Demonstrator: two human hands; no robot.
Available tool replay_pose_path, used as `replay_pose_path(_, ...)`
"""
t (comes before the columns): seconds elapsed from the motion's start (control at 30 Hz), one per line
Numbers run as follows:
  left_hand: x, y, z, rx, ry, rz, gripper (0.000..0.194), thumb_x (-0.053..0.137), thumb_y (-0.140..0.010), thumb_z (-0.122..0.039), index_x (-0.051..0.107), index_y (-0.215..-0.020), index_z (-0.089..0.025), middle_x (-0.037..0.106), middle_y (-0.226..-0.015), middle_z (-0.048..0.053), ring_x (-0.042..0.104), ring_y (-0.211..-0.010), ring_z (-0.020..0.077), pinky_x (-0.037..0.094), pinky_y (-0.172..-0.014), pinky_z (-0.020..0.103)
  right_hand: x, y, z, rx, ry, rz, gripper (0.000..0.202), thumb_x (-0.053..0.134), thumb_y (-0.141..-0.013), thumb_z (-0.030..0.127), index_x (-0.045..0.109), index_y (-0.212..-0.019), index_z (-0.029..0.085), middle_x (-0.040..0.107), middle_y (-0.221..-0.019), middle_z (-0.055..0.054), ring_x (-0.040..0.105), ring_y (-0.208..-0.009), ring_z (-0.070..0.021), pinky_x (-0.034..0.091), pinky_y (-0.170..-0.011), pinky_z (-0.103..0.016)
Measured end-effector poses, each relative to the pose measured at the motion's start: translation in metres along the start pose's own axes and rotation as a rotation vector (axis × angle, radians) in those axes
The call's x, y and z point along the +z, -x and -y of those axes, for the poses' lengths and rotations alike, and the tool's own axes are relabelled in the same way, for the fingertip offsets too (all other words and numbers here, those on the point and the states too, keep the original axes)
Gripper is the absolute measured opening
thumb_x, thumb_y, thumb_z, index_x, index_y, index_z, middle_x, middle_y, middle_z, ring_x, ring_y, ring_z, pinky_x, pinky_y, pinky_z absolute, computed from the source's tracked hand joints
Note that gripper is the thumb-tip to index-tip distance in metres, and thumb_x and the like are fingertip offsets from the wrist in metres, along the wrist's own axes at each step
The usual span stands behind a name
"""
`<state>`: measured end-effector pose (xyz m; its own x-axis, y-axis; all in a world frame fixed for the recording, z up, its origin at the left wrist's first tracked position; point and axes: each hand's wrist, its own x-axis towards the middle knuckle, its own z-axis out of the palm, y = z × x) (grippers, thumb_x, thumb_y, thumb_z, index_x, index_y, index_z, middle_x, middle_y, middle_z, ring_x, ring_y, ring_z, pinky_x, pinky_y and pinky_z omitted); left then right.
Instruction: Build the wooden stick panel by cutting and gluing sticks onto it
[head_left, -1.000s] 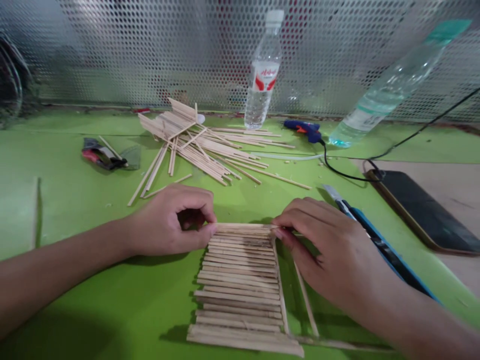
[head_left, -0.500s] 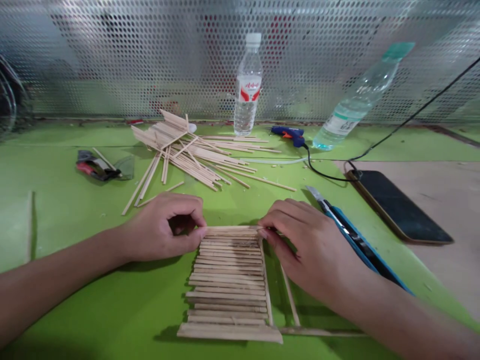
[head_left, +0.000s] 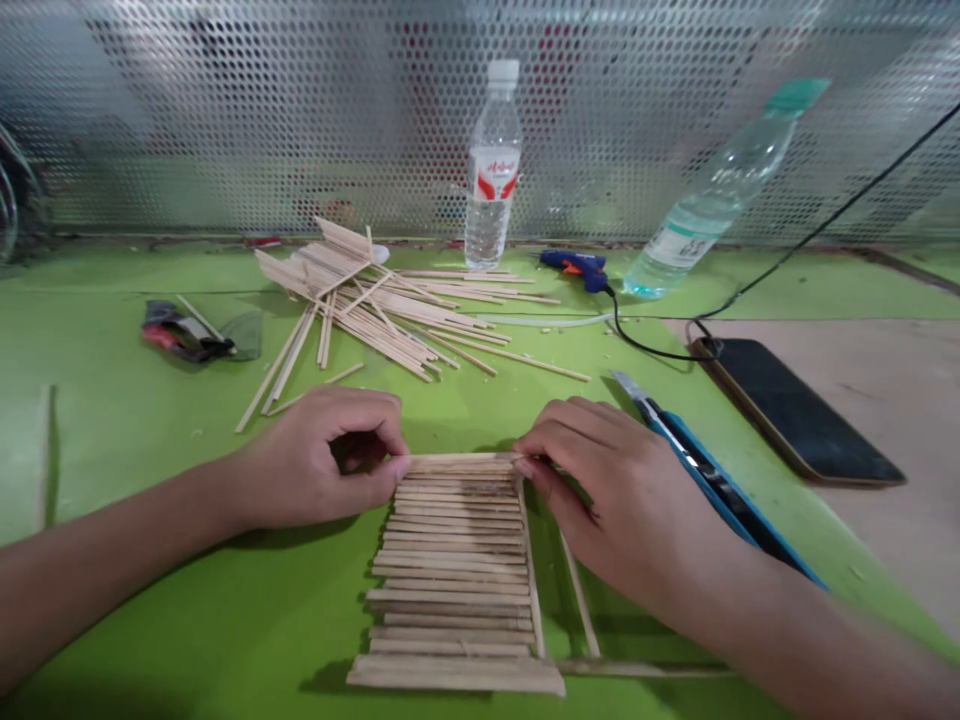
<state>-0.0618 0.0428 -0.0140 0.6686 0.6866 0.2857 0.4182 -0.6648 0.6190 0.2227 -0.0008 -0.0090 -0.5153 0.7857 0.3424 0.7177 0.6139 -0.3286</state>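
Note:
A panel of thin wooden sticks (head_left: 454, 570) laid side by side lies in front of me, joined to a stick frame that reaches out to the right. At its far edge, my left hand (head_left: 341, 455) pinches the left end of the top wooden stick (head_left: 461, 463) between thumb and forefinger. The other end of that stick is pinched by my right hand (head_left: 600, 480), at the panel's far right corner. Part of the frame (head_left: 581, 600) runs beneath my right hand and forearm and is hidden there.
Behind lie a pile of loose sticks (head_left: 375, 310), a blue glue gun (head_left: 576, 268) and two bottles, one upright (head_left: 493, 170), one tilted (head_left: 712, 200). A utility knife (head_left: 712, 470) with blade out and a phone (head_left: 802, 410) are right. A dark pouch (head_left: 187, 330) sits left.
Both hands keep their pinch on the stick. The view has shifted very slightly; nothing else has visibly moved.

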Motion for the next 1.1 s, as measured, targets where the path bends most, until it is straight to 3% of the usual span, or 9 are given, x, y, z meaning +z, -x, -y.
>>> replay_pose_path(0.7, 0.0006, -0.0022, 0.0014, 0.03, -0.02, -0.003, 0.011, 0.066, -0.084, -0.016, 0.063, -0.073, -0.018, 0.056, -0.062, -0.005, 0.048, -0.053, 0.0067, 0.039, -0.05, 0.019, -0.0003, 0.0003, 0.0, -0.025, -0.01, -0.021, 0.018, 0.051, -0.099, 0.01, 0.067, -0.092, 0.016, 0.067, -0.089, -0.006, 0.058, -0.081, -0.0213, 0.046, -0.072, -0.038)
replay_pose_path(1.1, 0.001, -0.0028, 0.0, -0.024, -0.007, 0.007, 0.011, 0.066, -0.084, -0.02, 0.065, -0.073, -0.019, 0.058, -0.062, -0.005, 0.049, -0.053, 0.0074, 0.039, -0.051, 0.02, -0.0025, -0.0035, 0.001, -0.022, -0.026, -0.029, 0.019, 0.052, -0.098, 0.009, 0.066, -0.091, 0.018, 0.067, -0.087, -0.006, 0.059, -0.081, -0.02, 0.048, -0.072, -0.036)
